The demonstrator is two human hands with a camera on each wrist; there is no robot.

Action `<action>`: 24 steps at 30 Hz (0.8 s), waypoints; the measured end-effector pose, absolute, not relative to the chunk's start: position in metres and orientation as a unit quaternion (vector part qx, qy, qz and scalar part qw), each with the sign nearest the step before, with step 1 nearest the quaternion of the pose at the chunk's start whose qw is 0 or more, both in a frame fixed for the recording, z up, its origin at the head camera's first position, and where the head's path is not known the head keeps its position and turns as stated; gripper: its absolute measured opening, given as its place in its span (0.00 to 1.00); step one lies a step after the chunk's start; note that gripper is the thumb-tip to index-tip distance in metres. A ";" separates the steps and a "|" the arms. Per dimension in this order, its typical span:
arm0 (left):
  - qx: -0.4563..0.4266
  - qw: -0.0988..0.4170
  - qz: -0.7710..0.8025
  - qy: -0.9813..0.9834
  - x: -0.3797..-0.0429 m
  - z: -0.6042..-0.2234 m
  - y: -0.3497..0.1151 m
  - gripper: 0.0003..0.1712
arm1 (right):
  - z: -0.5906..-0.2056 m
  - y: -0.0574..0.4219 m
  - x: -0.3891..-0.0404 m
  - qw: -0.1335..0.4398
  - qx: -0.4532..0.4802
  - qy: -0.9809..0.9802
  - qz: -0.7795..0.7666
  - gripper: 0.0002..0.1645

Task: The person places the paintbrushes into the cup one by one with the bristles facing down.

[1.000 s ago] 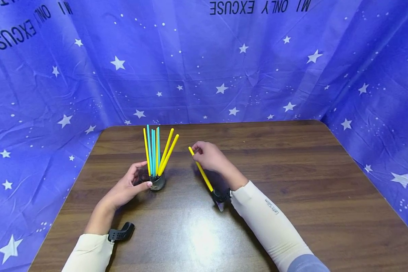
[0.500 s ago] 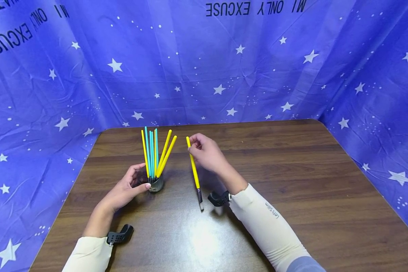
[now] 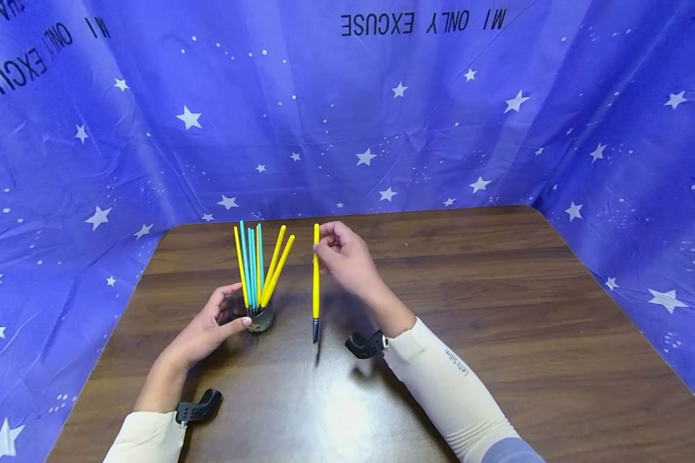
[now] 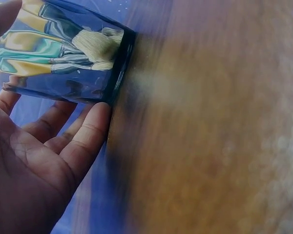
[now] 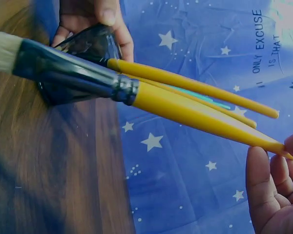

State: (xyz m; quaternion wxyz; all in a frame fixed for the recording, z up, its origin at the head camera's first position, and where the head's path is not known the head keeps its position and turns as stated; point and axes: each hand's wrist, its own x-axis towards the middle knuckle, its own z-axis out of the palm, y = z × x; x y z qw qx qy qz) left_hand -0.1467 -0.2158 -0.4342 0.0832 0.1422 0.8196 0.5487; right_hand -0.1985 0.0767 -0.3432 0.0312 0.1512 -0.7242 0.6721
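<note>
My left hand [image 3: 211, 325] grips a dark glass cup [image 3: 262, 319] on the table, thumb on its near side and fingers round the far side. Several yellow and blue paintbrushes [image 3: 250, 267] stand in the cup, bristles down; in the left wrist view pale bristles [image 4: 95, 46] show through the glass. Just right of the cup, my right hand [image 3: 347, 257] pinches a yellow paintbrush [image 3: 316, 276] near the handle's end. This brush hangs upright, bristles down. Up close in the right wrist view, its dark ferrule [image 5: 71, 70] overlaps the cup.
The brown wooden table [image 3: 486, 308] has a blue star-printed curtain [image 3: 324, 128] behind it and at its sides. Black camera mounts sit on the left wrist [image 3: 199, 406] and the right wrist [image 3: 365, 345].
The yellow paintbrush in my right hand has swung from slanted to upright, its bristle end moving left. My right hand has shifted slightly up and left. The left hand keeps holding the cup.
</note>
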 end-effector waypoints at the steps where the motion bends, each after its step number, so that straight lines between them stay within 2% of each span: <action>1: 0.144 0.082 0.548 0.820 -0.146 -0.435 -0.216 0.39 | -0.343 0.076 -0.198 0.031 0.151 -0.719 0.677 0.12; 8: 0.166 0.068 0.549 0.816 -0.145 -0.437 -0.218 0.38 | -0.333 0.072 -0.194 0.044 0.154 -0.695 0.701 0.13; 24: 0.187 0.060 0.564 0.802 -0.147 -0.438 -0.216 0.38 | -0.321 0.064 -0.200 0.135 0.129 -0.588 0.787 0.11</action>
